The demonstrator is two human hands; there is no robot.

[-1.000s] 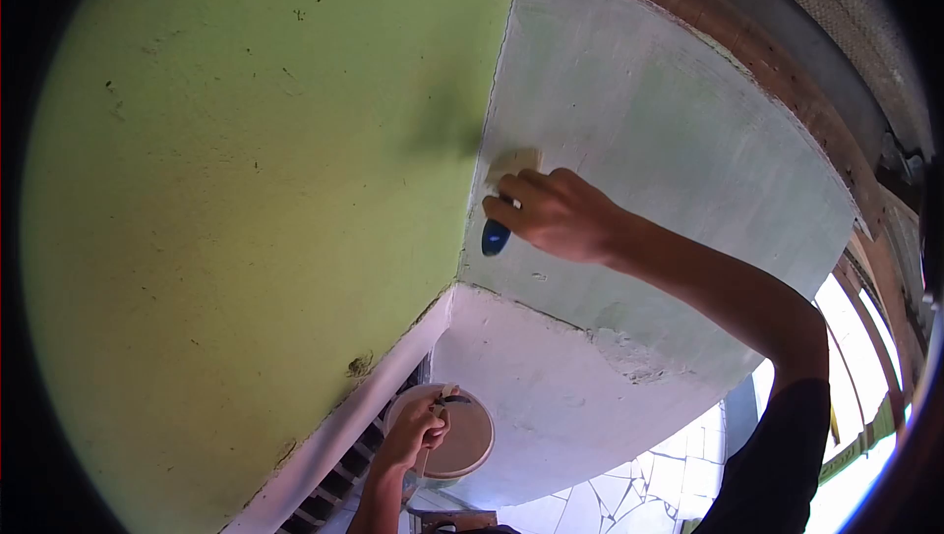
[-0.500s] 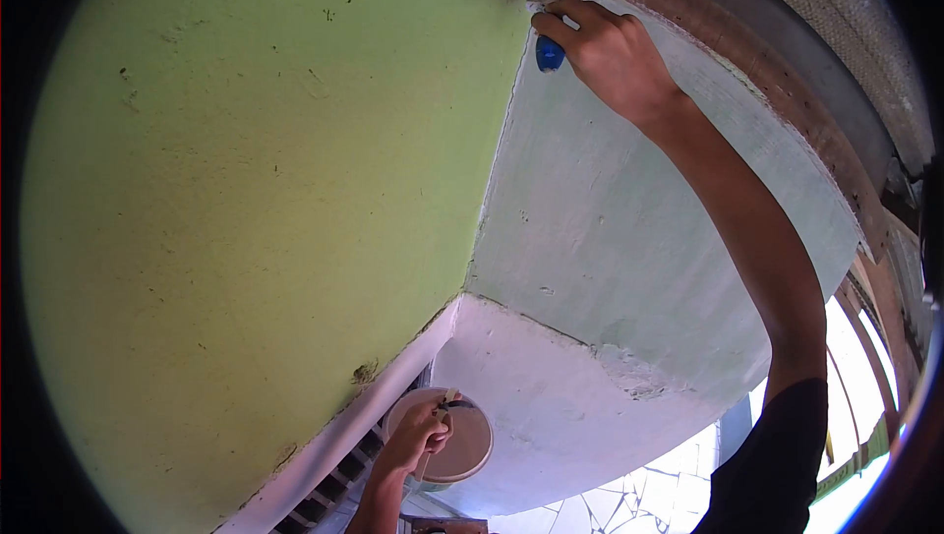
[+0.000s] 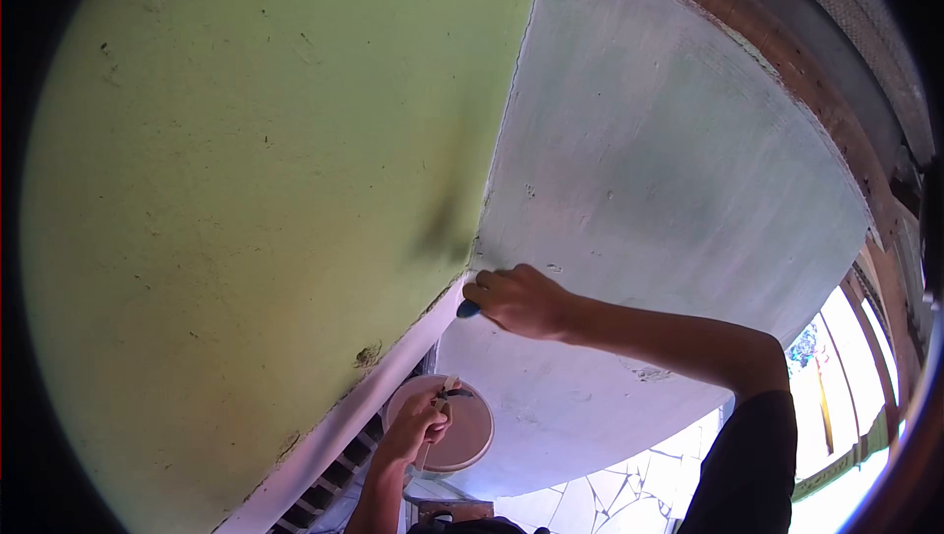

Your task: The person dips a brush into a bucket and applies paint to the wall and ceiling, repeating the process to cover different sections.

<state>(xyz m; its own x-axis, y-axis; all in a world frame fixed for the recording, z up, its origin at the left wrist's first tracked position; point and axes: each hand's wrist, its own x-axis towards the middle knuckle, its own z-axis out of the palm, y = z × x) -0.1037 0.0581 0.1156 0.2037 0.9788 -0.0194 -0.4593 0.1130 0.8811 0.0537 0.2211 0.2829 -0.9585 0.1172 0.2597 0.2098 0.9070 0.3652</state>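
My right hand (image 3: 519,300) is closed around a paintbrush, whose blue handle end (image 3: 469,309) pokes out below the fingers. Its bristles are hidden behind the hand, close to the corner where the green wall (image 3: 265,190) meets the pale, streaky wall (image 3: 629,160). Lower down, my left hand (image 3: 421,426) grips the handle of a round bucket (image 3: 489,433) with pale pinkish paint in it. A small light piece with a dark part (image 3: 452,388) shows at the top of that hand, over the bucket.
A white ledge (image 3: 339,416) slopes along the green wall's foot, beside dark slatted openings (image 3: 329,483). Cracked-pattern floor tiles (image 3: 600,495) lie below. A brown wooden beam (image 3: 787,52) curves along the top, with a bright opening (image 3: 836,377) at right.
My right hand has swept down the wall corner with the paintbrush, from the top by the beam to the ledge level. My left hand and the bucket have stayed nearly in place.
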